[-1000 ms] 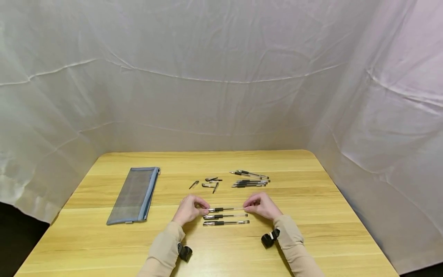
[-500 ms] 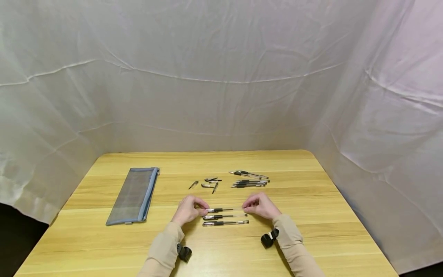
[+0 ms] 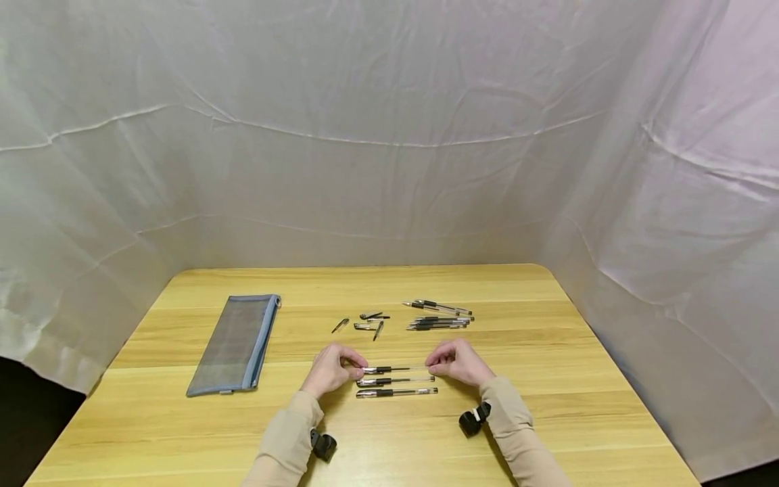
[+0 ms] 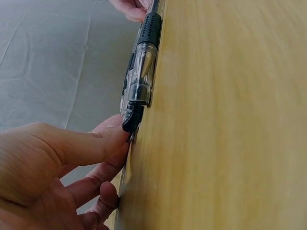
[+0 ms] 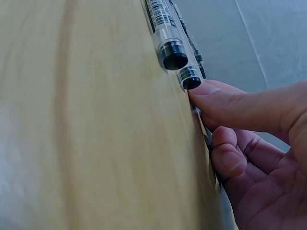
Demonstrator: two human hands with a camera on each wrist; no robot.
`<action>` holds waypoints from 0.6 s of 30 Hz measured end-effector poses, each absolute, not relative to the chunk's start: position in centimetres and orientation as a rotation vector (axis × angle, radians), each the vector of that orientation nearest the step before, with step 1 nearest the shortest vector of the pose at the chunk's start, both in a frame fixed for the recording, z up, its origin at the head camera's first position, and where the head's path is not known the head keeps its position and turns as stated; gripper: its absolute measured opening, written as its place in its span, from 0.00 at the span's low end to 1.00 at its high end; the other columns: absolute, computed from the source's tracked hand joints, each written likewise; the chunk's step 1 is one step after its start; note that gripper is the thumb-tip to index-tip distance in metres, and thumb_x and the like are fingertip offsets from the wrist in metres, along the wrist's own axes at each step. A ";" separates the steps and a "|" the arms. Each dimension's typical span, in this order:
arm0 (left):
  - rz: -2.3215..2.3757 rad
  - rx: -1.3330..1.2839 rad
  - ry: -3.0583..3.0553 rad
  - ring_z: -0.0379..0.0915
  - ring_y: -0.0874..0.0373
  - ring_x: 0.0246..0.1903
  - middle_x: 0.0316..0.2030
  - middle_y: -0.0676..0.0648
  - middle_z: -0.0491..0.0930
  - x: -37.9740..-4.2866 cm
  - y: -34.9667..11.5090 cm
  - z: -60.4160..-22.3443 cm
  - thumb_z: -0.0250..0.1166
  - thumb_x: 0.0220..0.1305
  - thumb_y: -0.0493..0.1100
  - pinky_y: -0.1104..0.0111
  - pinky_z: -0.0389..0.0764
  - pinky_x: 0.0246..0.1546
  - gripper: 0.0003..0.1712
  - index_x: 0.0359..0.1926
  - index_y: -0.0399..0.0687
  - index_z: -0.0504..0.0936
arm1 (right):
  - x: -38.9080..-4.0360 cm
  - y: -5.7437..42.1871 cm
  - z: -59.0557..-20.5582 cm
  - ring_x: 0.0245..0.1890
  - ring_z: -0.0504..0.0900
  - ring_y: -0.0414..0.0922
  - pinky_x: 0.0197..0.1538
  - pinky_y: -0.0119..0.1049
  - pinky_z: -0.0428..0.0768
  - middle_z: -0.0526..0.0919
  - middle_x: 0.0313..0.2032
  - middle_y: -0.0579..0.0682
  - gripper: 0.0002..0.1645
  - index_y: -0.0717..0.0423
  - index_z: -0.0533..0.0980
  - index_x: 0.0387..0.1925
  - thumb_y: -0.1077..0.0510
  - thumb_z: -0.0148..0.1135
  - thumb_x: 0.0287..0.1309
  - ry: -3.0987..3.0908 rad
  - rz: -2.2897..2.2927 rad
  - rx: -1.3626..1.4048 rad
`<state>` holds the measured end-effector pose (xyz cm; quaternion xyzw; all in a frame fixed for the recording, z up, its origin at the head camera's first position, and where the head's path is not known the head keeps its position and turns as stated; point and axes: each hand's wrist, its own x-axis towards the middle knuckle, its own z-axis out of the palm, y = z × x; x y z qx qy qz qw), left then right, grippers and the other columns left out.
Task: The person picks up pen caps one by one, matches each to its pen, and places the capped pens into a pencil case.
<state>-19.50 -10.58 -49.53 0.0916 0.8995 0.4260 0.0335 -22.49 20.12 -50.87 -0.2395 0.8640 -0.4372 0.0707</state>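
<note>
In the head view, three capped gel pens with black grips lie in parallel, one behind another, on the table. My left hand (image 3: 331, 368) pinches the cap end of the farthest gel pen (image 3: 382, 370) between thumb and fingers. At the same pen's other end are the thumb and fingertips of my right hand (image 3: 460, 362), pinching it. The middle gel pen (image 3: 385, 382) and the nearest gel pen (image 3: 379, 392) lie just in front, untouched as far as I can see. In the right wrist view, the nearer pens' black end plugs (image 5: 174, 56) show; the held end is mostly hidden.
A blue-edged mesh zip pouch (image 3: 231, 345) lies flat on the left of the wooden table (image 3: 584, 406). Several loose pen caps (image 3: 365, 327) are scattered behind my hands. Right of them lie several uncapped pens (image 3: 439, 321) in a bunch. Pale fabric (image 3: 389, 182) hangs around the table.
</note>
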 end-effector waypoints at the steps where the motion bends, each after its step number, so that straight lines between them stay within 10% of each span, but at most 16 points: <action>1: 1.313 0.278 2.764 0.78 0.60 0.36 0.31 0.52 0.89 -19.5 -10.6 -49.5 0.77 0.51 0.34 0.58 0.75 0.49 0.07 0.32 0.50 0.91 | -22.5 20.1 -50.9 0.29 0.72 0.31 0.32 0.24 0.72 0.86 0.34 0.58 0.08 0.62 0.87 0.36 0.65 0.74 0.52 2.598 -1.318 -0.727; 11: 1.402 0.240 2.676 0.76 0.60 0.37 0.40 0.47 0.89 -19.4 -10.7 -49.4 0.73 0.56 0.33 0.68 0.74 0.41 0.09 0.38 0.47 0.90 | -22.1 20.6 -50.9 0.35 0.78 0.34 0.40 0.25 0.77 0.87 0.40 0.60 0.11 0.62 0.86 0.41 0.62 0.71 0.57 2.523 -1.439 -0.689; 18: 1.573 0.219 2.568 0.71 0.59 0.19 0.41 0.43 0.86 -19.6 -10.8 -49.4 0.68 0.63 0.34 0.75 0.71 0.18 0.09 0.45 0.41 0.88 | -22.3 21.2 -50.5 0.43 0.84 0.41 0.48 0.26 0.82 0.86 0.48 0.65 0.18 0.67 0.81 0.51 0.60 0.67 0.62 2.472 -1.615 -0.385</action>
